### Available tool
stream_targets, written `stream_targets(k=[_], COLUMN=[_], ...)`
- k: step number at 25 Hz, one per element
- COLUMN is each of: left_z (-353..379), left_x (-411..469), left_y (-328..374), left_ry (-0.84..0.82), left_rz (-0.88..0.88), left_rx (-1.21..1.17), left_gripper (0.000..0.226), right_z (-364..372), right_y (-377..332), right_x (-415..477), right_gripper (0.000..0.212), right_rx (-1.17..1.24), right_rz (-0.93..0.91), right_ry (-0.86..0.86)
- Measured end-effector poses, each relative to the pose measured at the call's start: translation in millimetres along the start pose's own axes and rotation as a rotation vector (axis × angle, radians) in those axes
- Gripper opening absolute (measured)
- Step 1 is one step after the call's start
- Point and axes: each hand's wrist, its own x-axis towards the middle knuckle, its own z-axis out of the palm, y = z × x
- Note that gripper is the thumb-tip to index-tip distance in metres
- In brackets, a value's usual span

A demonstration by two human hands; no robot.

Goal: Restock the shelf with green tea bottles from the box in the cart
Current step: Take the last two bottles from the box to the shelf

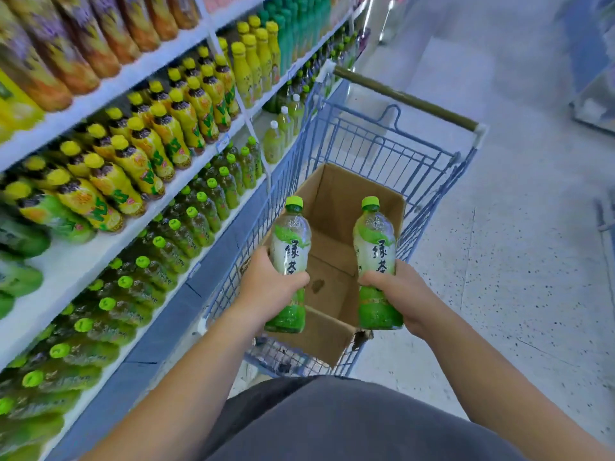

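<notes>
One green tea bottle per hand, likely to carry two to the shelf in a single trip. Left hand (271, 287) wrapped around the middle of the left green tea bottle (289, 261), right hand (396, 291) closed around the waist of the right green tea bottle (376, 261). Both upright, caps away from the body, well apart, raised above the cardboard box (332, 207) inside the cart (392, 151). Forearms reaching forward, roughly parallel. Shelf of green-capped bottles (159, 247) off to the left of the left hand. No bottles visible in the box beneath the hands.
</notes>
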Motion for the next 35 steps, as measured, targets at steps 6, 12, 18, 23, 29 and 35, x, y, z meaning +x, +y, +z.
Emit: stream_targets(k=[6, 12, 18, 23, 29, 35], left_z=[-27, -67, -115, -157, -241, -321], left_x=[-79, -184, -245, -269, -273, -246], left_y=[-18, -53, -79, -114, -168, -214], left_ry=[0.291, 0.584, 0.808, 0.936, 1.025, 1.011], left_rz=[0.056, 0.044, 0.025, 0.011, 0.018, 0.006], left_rx=[-0.132, -0.219, -0.288, -0.325, -0.348, -0.323], left_gripper=[0.054, 0.051, 0.053, 0.048, 0.047, 0.048], right_z=[26, 84, 147, 213, 324, 424], right_y=[-11, -8, -19, -26, -35, -45], right_x=[-34, -87, -128, -149, -167, -150], right_gripper=[0.03, 0.035, 0.033, 0.034, 0.06, 0.029], right_rx=[-0.119, -0.201, -0.293, -0.294, -0.344, -0.379], right_rz=[-0.196, -0.336, -0.436, -0.476, -0.525, -0.542], right_ry=[-0.186, -0.397, -0.57, -0.609, -0.658, -0.583])
